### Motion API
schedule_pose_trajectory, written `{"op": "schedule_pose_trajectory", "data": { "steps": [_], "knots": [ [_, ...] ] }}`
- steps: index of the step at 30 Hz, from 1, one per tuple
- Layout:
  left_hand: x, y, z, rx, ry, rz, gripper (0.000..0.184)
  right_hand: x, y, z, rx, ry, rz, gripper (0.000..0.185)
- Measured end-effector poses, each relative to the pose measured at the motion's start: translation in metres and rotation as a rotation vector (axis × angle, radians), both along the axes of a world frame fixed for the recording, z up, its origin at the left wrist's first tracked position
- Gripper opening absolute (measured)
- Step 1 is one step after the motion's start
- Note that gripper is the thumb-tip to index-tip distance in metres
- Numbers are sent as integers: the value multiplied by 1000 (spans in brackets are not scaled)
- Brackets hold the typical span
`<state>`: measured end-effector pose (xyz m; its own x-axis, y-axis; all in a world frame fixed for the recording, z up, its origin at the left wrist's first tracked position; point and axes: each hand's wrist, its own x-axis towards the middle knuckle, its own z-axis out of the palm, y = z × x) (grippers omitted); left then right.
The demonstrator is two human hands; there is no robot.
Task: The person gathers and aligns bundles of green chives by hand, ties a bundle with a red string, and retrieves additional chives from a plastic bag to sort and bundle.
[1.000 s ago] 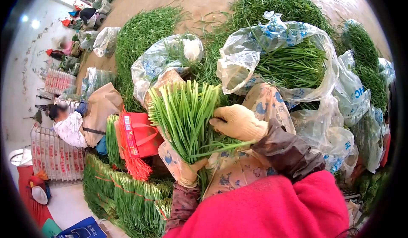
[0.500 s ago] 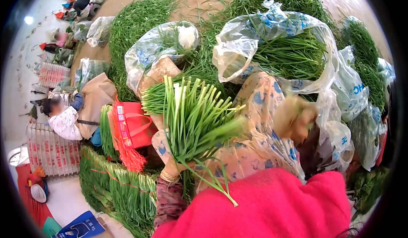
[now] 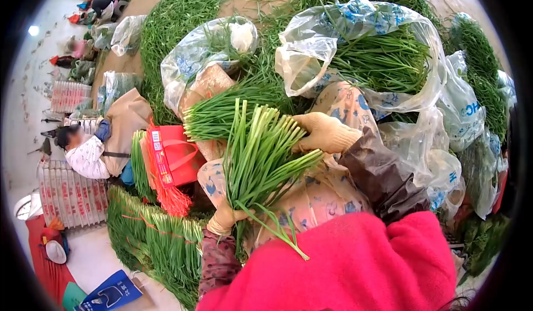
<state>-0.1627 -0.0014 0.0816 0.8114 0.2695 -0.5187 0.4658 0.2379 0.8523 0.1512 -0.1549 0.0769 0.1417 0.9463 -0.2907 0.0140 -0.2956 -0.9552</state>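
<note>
In my gloved left hand [image 3: 225, 217] is a loose bunch of garlic chives [image 3: 258, 155], gripped near its leafy lower end, with the pale cut ends fanned upward. A few long leaves hang over my pink top. My right hand [image 3: 330, 133], also gloved, has its fingers closed at the bunch's upper right side, by the cut ends; its fingertips are partly hidden by the stems. Another pile of chives [image 3: 214, 114] lies just behind the bunch across my lap. Clear plastic with a blue pattern [image 3: 350, 191] covers my legs.
An open plastic bag [image 3: 305, 61] of chives stands ahead on the right. To the left sit a red bag [image 3: 180, 169] with red ties [image 3: 175, 202] and a row of tied chive bundles [image 3: 161, 247]. Loose greens [image 3: 177, 30] cover the floor ahead. A person [image 3: 86, 155] sits at far left.
My right hand, blurred at the right before, has come left onto the cut ends of the bunch. A blurred stalk at the bunch's right side now lies in with it. My left hand keeps its hold.
</note>
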Motion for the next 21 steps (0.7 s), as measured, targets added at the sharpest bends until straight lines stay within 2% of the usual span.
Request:
{"op": "schedule_pose_trajectory", "data": {
  "steps": [2, 4, 6, 7, 8, 10, 12, 14, 16, 17, 19, 21],
  "knots": [
    [-1, -1, 2, -32, 105, 46, 50, 1, -2, 0, -66, -328, 58, 47],
    [-5, 1, -2, -77, 126, 5, 52, 2, -5, -5, -189, -534, 167, 42],
    [-11, 3, -1, -139, 162, -28, 53, 7, -12, -16, -182, -498, 182, 40],
    [-17, 5, -3, -145, 216, -41, 53, 17, -20, -17, -120, -397, 153, 38],
    [-22, 5, -5, -153, 219, -39, 53, 23, -29, -34, -51, -348, 13, 32],
    [-28, 3, -1, -200, 211, 33, 52, 45, -35, -26, -164, -202, -189, 29],
    [-34, 5, 0, -188, 229, 16, 52, 55, -36, -32, -250, -102, -512, 29],
    [-45, 7, -11, -284, 189, 58, 51, 58, -37, -30, -316, -136, -412, 35],
    [-48, 6, -15, -283, 183, 92, 51, 40, -37, -25, -222, -427, -58, 37],
    [-47, 6, -15, -303, 167, 119, 51, 28, -30, -19, -274, -366, 30, 45],
    [-43, 1, -13, -323, 152, 148, 50, -3, -16, -13, -240, -527, 118, 55],
    [-36, -3, -7, -281, 165, 173, 50, -31, 1, -21, -258, -620, 72, 42]
  ]
}}
